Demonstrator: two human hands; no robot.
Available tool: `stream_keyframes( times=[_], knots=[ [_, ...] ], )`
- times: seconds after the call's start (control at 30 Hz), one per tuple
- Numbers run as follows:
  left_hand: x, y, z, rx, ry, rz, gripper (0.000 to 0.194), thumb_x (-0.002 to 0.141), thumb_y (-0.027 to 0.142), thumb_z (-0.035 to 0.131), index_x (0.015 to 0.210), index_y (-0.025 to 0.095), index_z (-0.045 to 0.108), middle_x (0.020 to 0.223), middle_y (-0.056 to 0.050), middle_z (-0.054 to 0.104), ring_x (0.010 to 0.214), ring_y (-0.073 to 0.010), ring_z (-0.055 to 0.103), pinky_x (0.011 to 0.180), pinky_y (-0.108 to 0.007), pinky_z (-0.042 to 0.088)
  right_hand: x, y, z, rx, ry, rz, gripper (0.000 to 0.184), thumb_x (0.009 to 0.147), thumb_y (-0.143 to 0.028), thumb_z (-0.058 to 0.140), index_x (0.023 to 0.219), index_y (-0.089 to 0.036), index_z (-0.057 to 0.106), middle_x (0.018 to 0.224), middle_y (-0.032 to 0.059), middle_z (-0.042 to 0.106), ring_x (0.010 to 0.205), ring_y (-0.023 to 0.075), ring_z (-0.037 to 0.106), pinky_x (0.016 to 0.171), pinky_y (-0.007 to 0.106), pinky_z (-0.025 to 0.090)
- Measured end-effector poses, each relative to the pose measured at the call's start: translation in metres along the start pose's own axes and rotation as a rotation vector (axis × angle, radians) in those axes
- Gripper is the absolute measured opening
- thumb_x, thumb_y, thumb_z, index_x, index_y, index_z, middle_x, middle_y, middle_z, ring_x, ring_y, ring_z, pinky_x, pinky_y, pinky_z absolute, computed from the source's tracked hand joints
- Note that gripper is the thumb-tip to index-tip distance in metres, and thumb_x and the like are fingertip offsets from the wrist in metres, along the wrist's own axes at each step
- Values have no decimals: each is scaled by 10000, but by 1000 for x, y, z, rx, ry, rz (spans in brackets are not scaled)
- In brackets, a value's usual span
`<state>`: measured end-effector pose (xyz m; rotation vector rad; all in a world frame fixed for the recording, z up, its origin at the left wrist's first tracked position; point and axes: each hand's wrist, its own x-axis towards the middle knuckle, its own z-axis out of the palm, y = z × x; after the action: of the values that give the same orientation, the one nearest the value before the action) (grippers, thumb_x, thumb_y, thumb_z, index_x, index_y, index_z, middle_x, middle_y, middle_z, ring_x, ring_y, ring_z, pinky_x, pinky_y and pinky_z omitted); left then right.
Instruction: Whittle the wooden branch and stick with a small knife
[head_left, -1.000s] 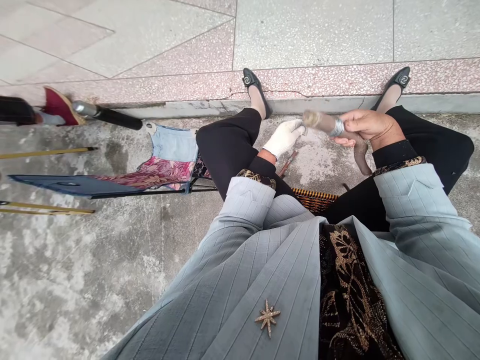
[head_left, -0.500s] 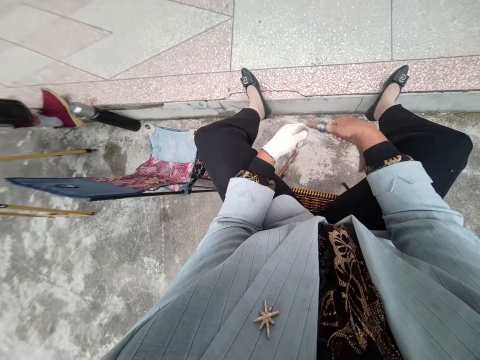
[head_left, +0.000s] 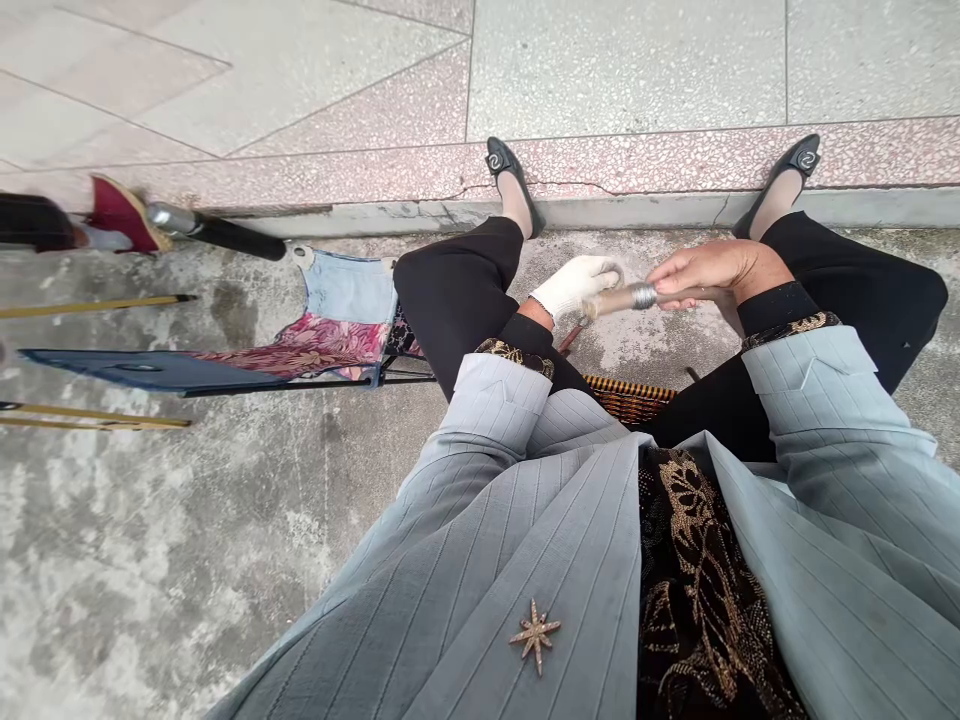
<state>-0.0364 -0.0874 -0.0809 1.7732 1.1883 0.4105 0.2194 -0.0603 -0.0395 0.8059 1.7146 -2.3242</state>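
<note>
I sit with knees apart above a concrete floor. My right hand [head_left: 712, 272], bare, is closed round a brownish stick-like handle [head_left: 611, 300] with a silver metal band [head_left: 643, 295]; it lies roughly level and points left. My left hand [head_left: 574, 285], in a white glove, is curled at the handle's left tip and touches it. Both hands hover between my knees in black trousers. A thin reddish-brown rod [head_left: 570, 340] lies on the floor just under the left hand.
A woven orange-black seat edge [head_left: 630, 395] shows between my legs. To the left a patchwork cloth on a dark frame [head_left: 315, 345], yellow rods [head_left: 90, 305], and a black-and-silver pole [head_left: 217, 233]. A raised terrazzo step [head_left: 637, 160] runs ahead under my shoes.
The handle has dropped from raised to roughly level and lower between my knees. The right hand shifted with it; the gloved left hand stayed at its left tip.
</note>
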Motion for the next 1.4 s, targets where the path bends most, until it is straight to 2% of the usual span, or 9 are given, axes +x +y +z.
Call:
stream_keyframes(
  times=[0.17, 0.4, 0.53, 0.67, 0.8, 0.93, 1.07, 1.27, 1.4],
  knots=[
    [-5, 6, -7, 92, -39, 4, 217, 921, 260, 535, 892, 135, 709, 783, -34, 659, 760, -167, 568, 790, -299, 467, 9, -1, -1, -286, 20, 256, 568, 900, -699, 747, 727, -176, 609, 666, 9, 564, 561, 114, 497, 568, 255, 438],
    [-1, 3, -2, 212, -45, -8, 282, 925, 265, 520, 967, 126, 762, 887, -73, 721, 855, -202, 623, 856, -325, 476, 16, -6, 0, -525, 386, 469, 487, 1059, -518, 580, 699, -193, 535, 672, 61, 561, 568, 154, 488, 627, 323, 426],
    [-1, 2, -1, 293, -24, -31, 281, 942, 282, 512, 956, 150, 760, 898, -79, 721, 886, -220, 638, 853, -339, 472, 19, -5, -1, -534, 415, 507, 477, 1056, -509, 590, 697, -200, 537, 676, 78, 594, 572, 169, 511, 625, 338, 431],
    [-1, 0, 8, 112, -108, -27, 274, 952, 283, 495, 955, 139, 728, 789, -45, 675, 718, -169, 598, 740, -304, 475, 25, 1, -3, -481, 567, 487, 488, 1034, -561, 644, 719, -203, 543, 653, 76, 583, 574, 177, 527, 616, 338, 430],
    [2, -5, 17, -125, -116, -63, 228, 974, 279, 492, 937, 144, 672, 670, -15, 595, 578, -132, 539, 604, -264, 435, 27, 2, 1, -129, 670, 249, 422, 1064, -523, 631, 812, -195, 552, 685, 50, 564, 576, 140, 503, 575, 288, 429],
    [1, -6, 11, -231, -45, -83, 192, 998, 284, 527, 914, 156, 643, 649, -4, 573, 565, -120, 530, 604, -255, 444, 9, -3, 2, 223, 541, -103, 400, 1051, -538, 662, 908, -173, 581, 748, 28, 563, 591, 96, 475, 542, 230, 404],
    [2, -4, 1, -148, 73, -11, 185, 987, 223, 512, 873, 168, 647, 727, -28, 639, 649, -142, 571, 706, -293, 501, -17, -7, -2, 266, 300, -346, 546, 883, -631, 833, 1012, -135, 648, 762, 17, 572, 610, 87, 481, 534, 211, 408],
    [2, -5, -2, -3, 233, 8, 162, 965, 188, 515, 898, 177, 663, 816, -48, 701, 825, -196, 647, 829, -333, 518, -5, -1, -4, -80, -49, 78, 520, 861, -626, 846, 788, -141, 674, 684, 14, 601, 531, 80, 510, 508, 206, 432],
    [-4, 0, 1, 30, 199, 14, 188, 977, 223, 507, 919, 169, 677, 806, -41, 696, 802, -188, 640, 811, -322, 507, 14, 5, -9, -325, 164, 356, 495, 936, -547, 794, 669, -171, 617, 583, 8, 547, 472, 95, 471, 489, 243, 382]
  ],
)
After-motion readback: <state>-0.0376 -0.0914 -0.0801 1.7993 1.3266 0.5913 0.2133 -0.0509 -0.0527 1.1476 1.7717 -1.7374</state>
